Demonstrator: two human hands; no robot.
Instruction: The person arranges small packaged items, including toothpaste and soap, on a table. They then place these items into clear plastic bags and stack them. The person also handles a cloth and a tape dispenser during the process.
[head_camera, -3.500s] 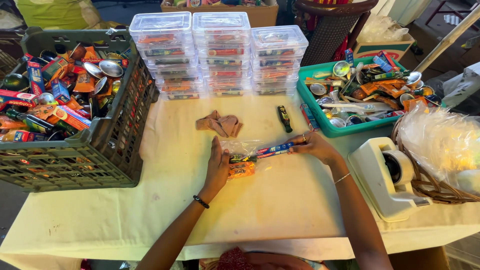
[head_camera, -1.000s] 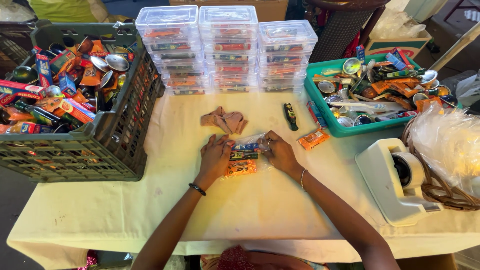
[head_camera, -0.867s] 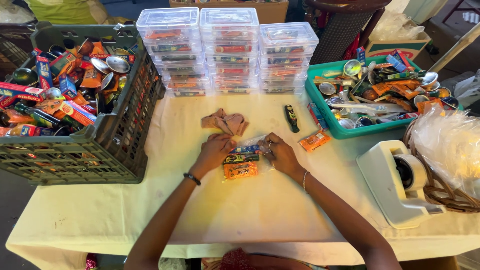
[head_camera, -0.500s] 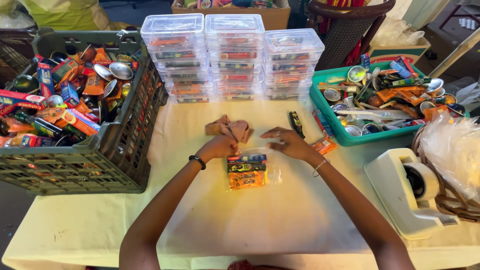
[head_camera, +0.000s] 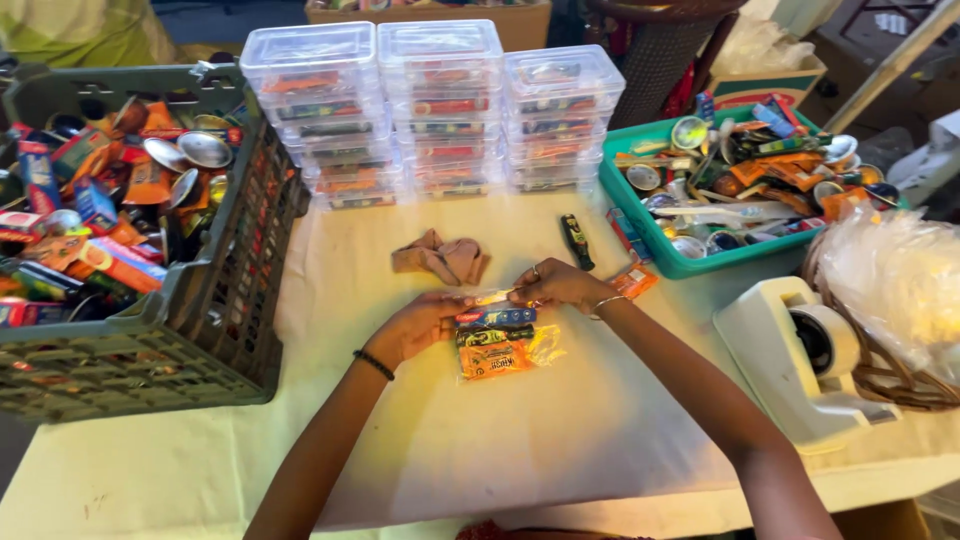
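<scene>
A clear plastic bag (head_camera: 500, 342) packed with small colourful sachets lies on the cream tablecloth (head_camera: 480, 450). My left hand (head_camera: 418, 324) pinches its top edge at the left. My right hand (head_camera: 556, 284) pinches the same edge at the right. Both thumbs and fingertips meet over the bag's mouth. A crumpled brown cloth (head_camera: 440, 258) rests just beyond my hands. A small dark stick-shaped item (head_camera: 575, 241) and an orange sachet (head_camera: 634, 281) lie near my right hand.
A dark crate (head_camera: 225, 300) full of packets and spoons stands at the left. Three stacks of clear lidded boxes (head_camera: 430, 110) line the back. A green tray (head_camera: 640, 225) of sachets sits at the right, with a white tape dispenser (head_camera: 800, 360) and a wicker basket (head_camera: 880, 375).
The bag has been turned so its opening faces away from me. Both hands have moved from its sides to its top edge.
</scene>
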